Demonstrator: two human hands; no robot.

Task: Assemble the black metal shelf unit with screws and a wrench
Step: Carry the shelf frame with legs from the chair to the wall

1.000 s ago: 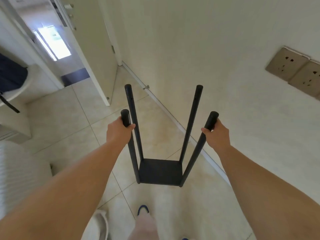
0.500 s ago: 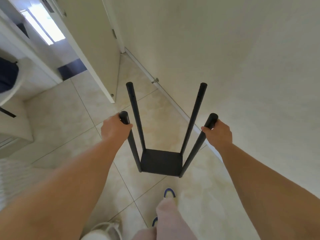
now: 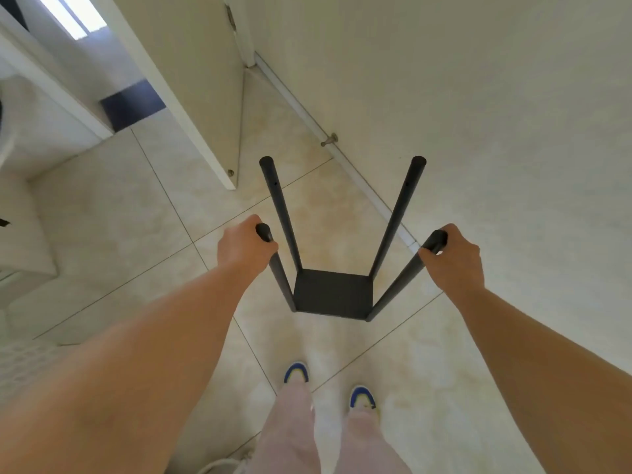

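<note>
Shelf unit [image 3: 331,292] carried upright: your left hand [image 3: 241,248] and right hand [image 3: 455,258] each hold a near post top; keep both level, clearing the wall [image 3: 478,114] at 2 o'clock.

We count one black shelf unit [image 3: 331,292], with four upright posts: two near ones wrapped in our fingers, two far ones standing free just beyond them. One square panel joins the posts below our fingers. Two hands are on it, the left hand [image 3: 244,246] and the right hand [image 3: 453,258]. Nearer us than the fingers, two blue-toed shoes [image 3: 296,371]. Beyond the fingers, one door [image 3: 191,80] and one doorstop [image 3: 329,140].
</note>
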